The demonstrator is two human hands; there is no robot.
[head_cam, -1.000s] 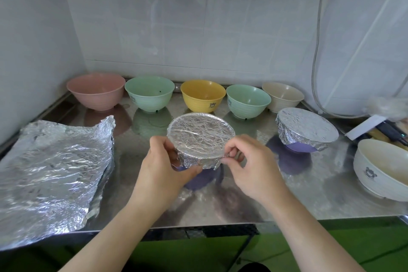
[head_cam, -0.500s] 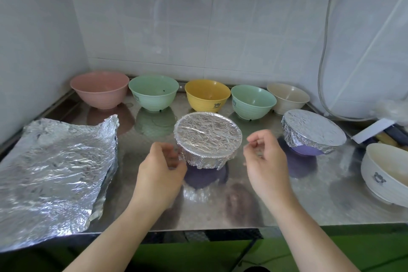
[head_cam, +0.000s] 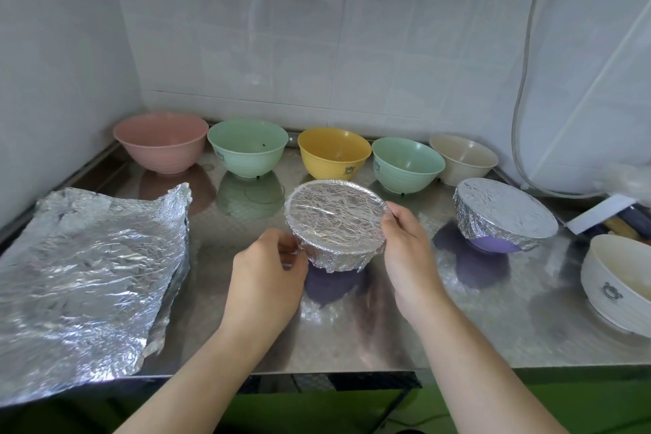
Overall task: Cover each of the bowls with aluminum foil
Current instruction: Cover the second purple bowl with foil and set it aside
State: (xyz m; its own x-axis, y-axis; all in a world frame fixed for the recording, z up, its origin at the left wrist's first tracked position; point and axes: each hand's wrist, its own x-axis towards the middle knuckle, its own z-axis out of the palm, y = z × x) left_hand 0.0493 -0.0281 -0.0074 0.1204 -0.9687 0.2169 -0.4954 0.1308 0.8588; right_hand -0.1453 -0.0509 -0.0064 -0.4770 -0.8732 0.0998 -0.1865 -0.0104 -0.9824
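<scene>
Both hands [head_cam: 267, 278] [head_cam: 408, 257] grip crinkled foil-covered round bowl [head_cam: 336, 222]

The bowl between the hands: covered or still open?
Covered. Crinkled foil spans the whole top of the purple bowl and is folded down around its rim; the left hand and right hand hold its sides.

A single wide-angle view comes from the person's head, looking forward and down over the shiny steel desk [head_cam: 352, 338] from its near edge. It sits close: both forearms enter from the bottom of the frame and the hands fill its lower middle. It faces the white tiled back wall [head_cam: 317, 56], with the left side wall [head_cam: 53, 81] also in frame. Straight lines bow toward the edges. There is no second view to share any part of the scene.
</scene>
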